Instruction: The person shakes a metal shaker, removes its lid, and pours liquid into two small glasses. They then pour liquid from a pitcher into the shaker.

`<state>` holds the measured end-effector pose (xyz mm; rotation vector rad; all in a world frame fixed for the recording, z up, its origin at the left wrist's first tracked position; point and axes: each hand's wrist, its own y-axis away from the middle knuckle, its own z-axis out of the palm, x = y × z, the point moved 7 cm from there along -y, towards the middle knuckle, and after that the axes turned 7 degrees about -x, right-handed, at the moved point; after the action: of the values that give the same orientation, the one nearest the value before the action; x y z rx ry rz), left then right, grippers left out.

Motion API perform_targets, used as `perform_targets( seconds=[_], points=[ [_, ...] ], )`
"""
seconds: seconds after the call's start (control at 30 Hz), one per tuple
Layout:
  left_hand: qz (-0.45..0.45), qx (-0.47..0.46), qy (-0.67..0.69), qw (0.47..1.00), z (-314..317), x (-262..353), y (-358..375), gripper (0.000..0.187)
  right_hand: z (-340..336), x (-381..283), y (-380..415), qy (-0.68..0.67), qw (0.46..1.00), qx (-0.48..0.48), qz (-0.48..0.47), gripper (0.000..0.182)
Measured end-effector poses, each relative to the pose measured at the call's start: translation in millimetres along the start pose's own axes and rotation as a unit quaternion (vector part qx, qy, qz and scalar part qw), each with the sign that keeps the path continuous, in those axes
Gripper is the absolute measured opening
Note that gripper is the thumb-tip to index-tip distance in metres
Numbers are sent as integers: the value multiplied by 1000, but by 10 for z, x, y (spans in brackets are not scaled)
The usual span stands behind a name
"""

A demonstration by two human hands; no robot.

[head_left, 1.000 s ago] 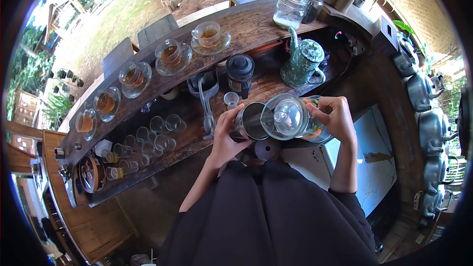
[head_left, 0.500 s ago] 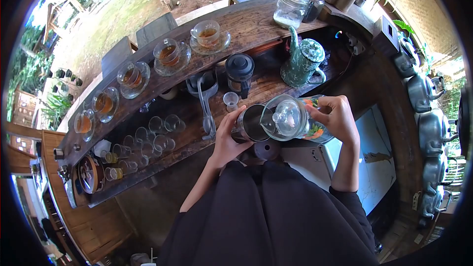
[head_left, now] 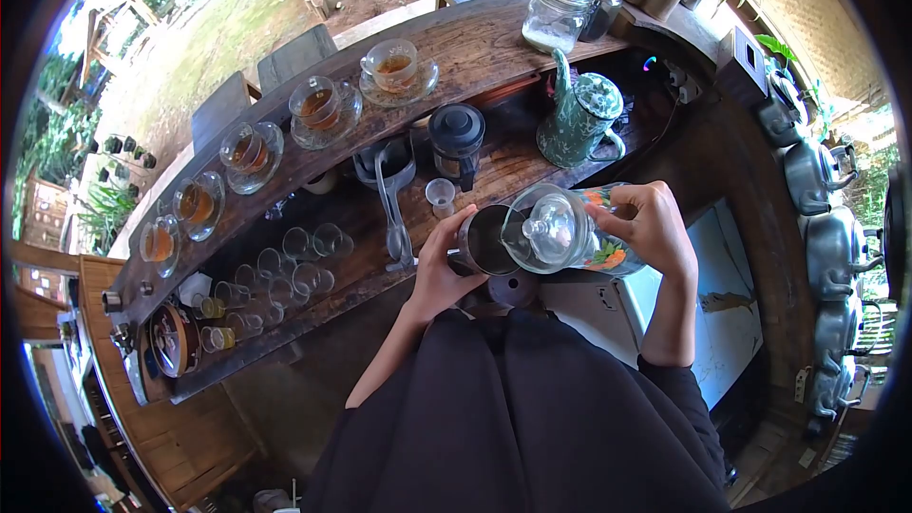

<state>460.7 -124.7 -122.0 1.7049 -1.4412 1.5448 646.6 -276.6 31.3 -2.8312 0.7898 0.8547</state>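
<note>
My left hand [head_left: 439, 266] is wrapped round the side of a dark metal cup [head_left: 490, 245], whose open mouth faces up towards me. A lidded glass pitcher [head_left: 608, 255] with painted orange flowers and green leaves is gripped by my right hand [head_left: 654, 230]. It lies tilted well over to the left, its spout over or against the cup's rim. The clear knobbed lid [head_left: 553, 230] sits on the pitcher. Whether liquid is flowing, I cannot make out. Just beyond my left fingers stands a small clear cup [head_left: 441, 194].
Several glass cups of brown drink on saucers, including one cup [head_left: 395, 65], line the curved upper counter [head_left: 465, 62]. Below are a French press [head_left: 457, 138], a green speckled kettle [head_left: 578, 123] and several empty glasses [head_left: 302, 243]. Metal kettles [head_left: 836, 252] line the right side.
The view has shifted slightly, so the counter things appear a little further left. Both hands keep their grips, and the pitcher stays tilted at the cup.
</note>
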Motion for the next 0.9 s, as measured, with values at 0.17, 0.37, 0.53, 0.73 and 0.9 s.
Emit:
perform_targets(
  seconds=[0.17,0.37,0.53,0.73,0.9],
  points=[
    [-8,-5,25,1000,65,-95,11,93,-14,-8,-6,-1,1000,-3,-13,38],
    [-3,-4,9,1000,92,-140,23,91,-22,-6,-25,15,1000,-17,-9,42],
    [-16,9,85,996,132,-135,32,87,-26,-21,-35,25,999,-24,-7,43],
    [3,10,71,997,165,-108,30,92,-25,-41,-43,14,1000,-22,-15,46],
    [0,12,66,998,178,-143,38,92,-29,-39,-46,4,1000,-13,-26,49]
  ],
)
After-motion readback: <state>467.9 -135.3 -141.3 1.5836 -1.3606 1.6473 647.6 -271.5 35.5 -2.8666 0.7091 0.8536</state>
